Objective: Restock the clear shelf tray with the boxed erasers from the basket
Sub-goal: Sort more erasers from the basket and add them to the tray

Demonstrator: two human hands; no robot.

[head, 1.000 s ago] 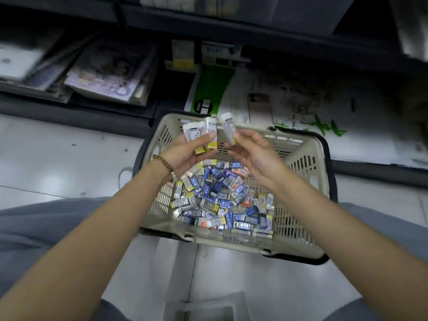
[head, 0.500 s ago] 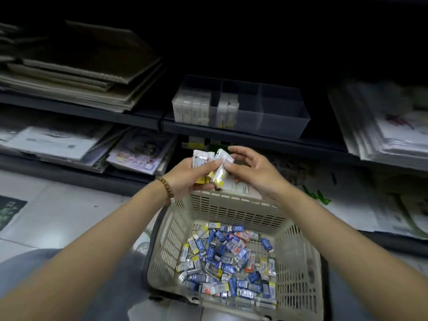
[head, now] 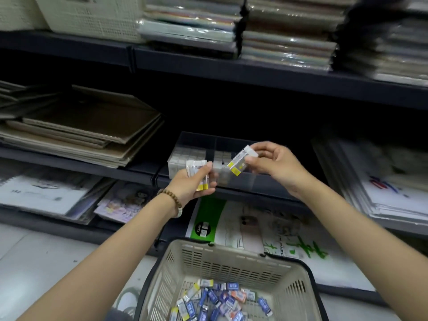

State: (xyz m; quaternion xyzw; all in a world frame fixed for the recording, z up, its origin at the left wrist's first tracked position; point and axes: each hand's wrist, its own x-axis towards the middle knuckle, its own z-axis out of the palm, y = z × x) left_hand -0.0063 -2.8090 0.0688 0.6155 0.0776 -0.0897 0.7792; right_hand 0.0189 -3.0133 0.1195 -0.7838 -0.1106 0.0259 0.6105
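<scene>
Grip: your right hand (head: 275, 165) pinches one white-and-yellow boxed eraser (head: 240, 162), your left hand (head: 190, 184) holds a small bunch of the same boxes (head: 195, 167) | Near: beige plastic basket (head: 222, 247) holds many more | Far: clear plastic shelf tray (head: 245, 183) sits just behind your hands | Tip: stand the box up straight beside the rows of boxes (head: 187, 156), snug.

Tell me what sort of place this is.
Most likely a stationery shop aisle: dark shelving stacked with wrapped paper packs, a clear shelf tray part-filled with boxed erasers, and a shopping basket of more erasers.
</scene>
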